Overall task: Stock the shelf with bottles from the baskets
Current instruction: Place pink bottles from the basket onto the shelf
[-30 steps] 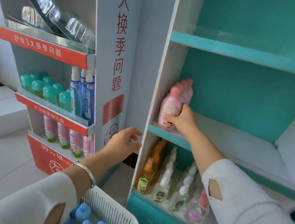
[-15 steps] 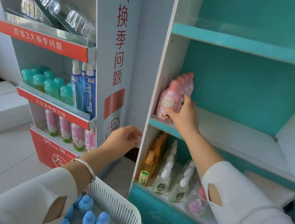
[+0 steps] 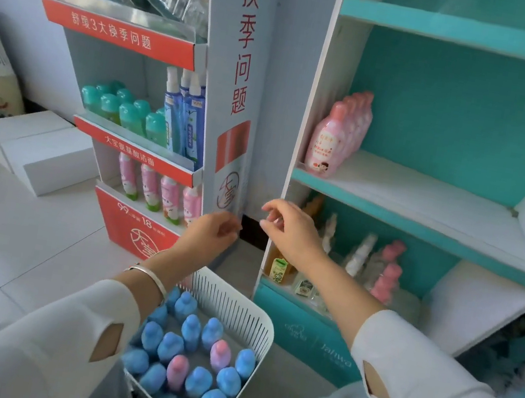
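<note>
Right hand (image 3: pixel 287 231) has left the pink bottle (image 3: pixel 325 145) standing on the middle shelf (image 3: pixel 426 205) and drawn back above the basket (image 3: pixel 237 302), grip slack and empty; left hand (image 3: pixel 213 236) likewise, apparently. Next bottle pending.

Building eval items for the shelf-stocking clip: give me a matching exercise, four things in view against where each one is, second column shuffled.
Things
1. row of pink bottles
2. white basket
3. blue spray bottles
4. right hand

Places
a. middle tier of the red-trimmed display
b. holding nothing, in front of the teal unit's lowest shelf
c. left end of the teal unit's middle shelf
d. bottom of the view, filled with mostly blue bottles

Pairs: 1-c, 2-d, 3-a, 4-b
</note>
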Demonstrator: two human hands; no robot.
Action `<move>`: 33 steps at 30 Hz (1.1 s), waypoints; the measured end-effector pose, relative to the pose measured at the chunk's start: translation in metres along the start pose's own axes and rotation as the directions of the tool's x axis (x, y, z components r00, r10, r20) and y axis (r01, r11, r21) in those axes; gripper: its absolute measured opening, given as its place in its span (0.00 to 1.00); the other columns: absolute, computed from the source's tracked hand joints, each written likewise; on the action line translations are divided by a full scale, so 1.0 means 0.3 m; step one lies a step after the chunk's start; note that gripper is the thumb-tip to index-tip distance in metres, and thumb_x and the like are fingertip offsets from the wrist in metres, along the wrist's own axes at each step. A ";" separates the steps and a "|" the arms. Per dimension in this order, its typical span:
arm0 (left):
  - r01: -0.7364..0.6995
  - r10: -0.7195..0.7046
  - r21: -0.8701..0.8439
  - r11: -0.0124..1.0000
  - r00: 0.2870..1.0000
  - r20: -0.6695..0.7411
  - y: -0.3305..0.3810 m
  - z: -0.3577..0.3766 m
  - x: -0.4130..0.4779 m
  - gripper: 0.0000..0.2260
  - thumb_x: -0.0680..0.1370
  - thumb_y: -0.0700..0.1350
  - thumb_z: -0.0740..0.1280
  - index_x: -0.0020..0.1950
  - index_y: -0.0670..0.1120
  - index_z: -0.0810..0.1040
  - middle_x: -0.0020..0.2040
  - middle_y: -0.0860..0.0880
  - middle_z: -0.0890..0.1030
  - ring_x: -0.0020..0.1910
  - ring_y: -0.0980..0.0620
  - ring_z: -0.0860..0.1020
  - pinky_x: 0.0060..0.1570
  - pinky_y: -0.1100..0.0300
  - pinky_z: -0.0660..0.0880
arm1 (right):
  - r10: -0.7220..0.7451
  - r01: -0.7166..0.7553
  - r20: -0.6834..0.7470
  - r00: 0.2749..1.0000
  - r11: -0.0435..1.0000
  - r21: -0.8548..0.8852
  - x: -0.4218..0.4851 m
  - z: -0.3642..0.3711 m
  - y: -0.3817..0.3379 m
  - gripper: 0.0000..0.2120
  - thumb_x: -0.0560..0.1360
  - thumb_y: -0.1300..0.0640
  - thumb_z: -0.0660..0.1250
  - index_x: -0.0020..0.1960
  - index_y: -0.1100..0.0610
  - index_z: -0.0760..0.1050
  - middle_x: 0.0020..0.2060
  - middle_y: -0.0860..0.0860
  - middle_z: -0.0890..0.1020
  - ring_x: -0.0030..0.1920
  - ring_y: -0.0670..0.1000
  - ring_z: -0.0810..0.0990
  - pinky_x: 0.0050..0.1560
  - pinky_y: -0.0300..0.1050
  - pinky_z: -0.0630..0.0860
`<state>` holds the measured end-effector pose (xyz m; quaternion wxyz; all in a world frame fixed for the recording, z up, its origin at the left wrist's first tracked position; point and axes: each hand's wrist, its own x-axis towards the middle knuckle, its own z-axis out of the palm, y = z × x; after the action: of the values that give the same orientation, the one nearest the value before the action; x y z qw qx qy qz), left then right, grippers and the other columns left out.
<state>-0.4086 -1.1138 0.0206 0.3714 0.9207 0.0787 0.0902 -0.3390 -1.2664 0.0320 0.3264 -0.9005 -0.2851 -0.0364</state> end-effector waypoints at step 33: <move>-0.128 -0.374 0.641 0.757 0.720 0.585 -0.709 0.522 -0.183 0.14 0.80 0.41 0.54 0.64 0.44 0.72 0.64 0.44 0.68 0.58 0.42 0.76 0.49 0.50 0.74 | 0.357 -0.311 0.680 0.640 0.930 -0.196 -0.136 0.806 0.393 0.11 0.74 0.56 0.64 0.56 0.52 0.77 0.55 0.53 0.81 0.55 0.54 0.79 0.58 0.49 0.75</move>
<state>-0.4432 -1.0789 -0.2445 0.0416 0.9481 0.0278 -0.3139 -0.3388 -1.2127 -0.2348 0.1658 -0.8915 -0.2154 0.3625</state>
